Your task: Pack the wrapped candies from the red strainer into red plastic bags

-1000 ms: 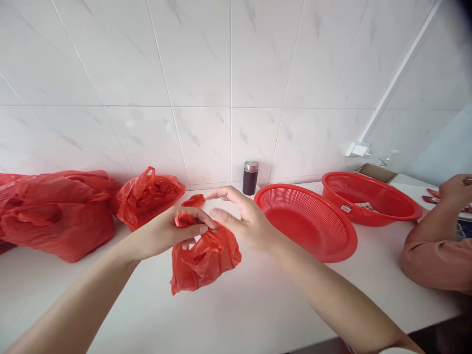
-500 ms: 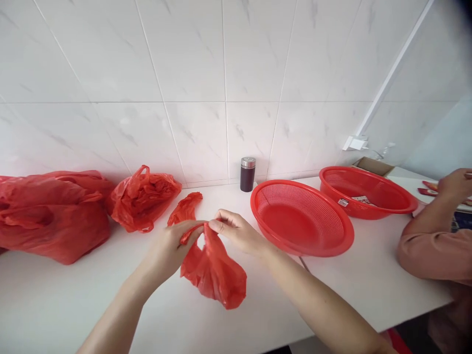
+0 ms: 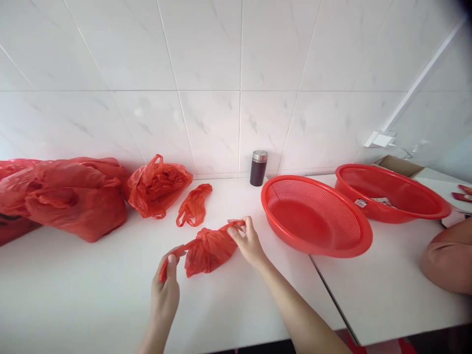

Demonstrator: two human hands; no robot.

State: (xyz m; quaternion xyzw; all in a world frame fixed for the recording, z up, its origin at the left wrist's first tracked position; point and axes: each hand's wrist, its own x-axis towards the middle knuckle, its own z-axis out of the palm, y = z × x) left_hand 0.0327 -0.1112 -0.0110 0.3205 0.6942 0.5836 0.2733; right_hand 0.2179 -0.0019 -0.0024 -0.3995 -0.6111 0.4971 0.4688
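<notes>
A small red plastic bag (image 3: 210, 253) is stretched between my two hands above the white table (image 3: 221, 314). My left hand (image 3: 167, 282) grips one twisted end of it, thumb pressed on top. The other end is pinched in my right hand (image 3: 250, 243). The bag's middle is gathered and crumpled; what is inside, if anything, cannot be seen. Just beyond my hands lies another small red plastic bag (image 3: 193, 205), flat and loose. Behind it to the left sits a crumpled red bag of bags (image 3: 157, 189) with its handles up.
Large full red bags (image 3: 81, 196) lie far left. A dark flask (image 3: 258, 168) with a silver lid stands by the tiled wall. Two red colanders (image 3: 317, 216) (image 3: 391, 194) stand right. A co-worker's sleeve (image 3: 450, 258) rests at the right edge. A seam (image 3: 334, 297) divides the tables.
My hands were together at the bag's top and have moved apart, pulling its ends sideways. The bag's hanging body is now bunched between them. The view has shifted somewhat right.
</notes>
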